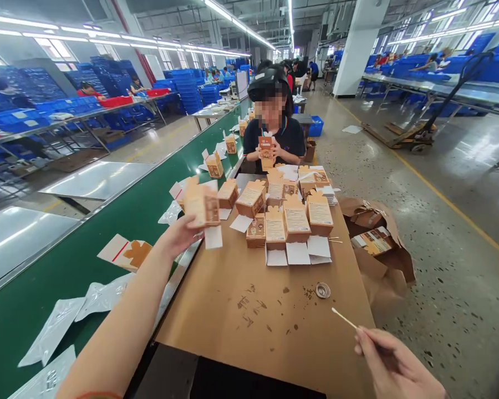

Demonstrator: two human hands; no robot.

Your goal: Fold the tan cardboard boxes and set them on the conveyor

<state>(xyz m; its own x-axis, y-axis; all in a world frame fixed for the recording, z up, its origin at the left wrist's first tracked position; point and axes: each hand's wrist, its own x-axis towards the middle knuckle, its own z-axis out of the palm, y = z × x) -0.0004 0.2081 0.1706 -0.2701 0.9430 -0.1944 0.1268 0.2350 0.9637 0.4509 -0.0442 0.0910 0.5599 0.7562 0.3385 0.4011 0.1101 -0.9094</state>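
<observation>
I see a tan-and-brown carton (200, 205) with a white flap hanging, blurred, gripped by the fingers of my left hand (183, 235) above the border of green belt (127, 219) and brown tabletop (216, 332), while my right hand (393, 363) pinches a thin swab (344, 318). To the carton's right, grouped cartons (296, 217) obstruct the way; nearer lies a small round dish (322, 290). Between both hands the stained tabletop extends, its right edge reaching the right hand.
</observation>
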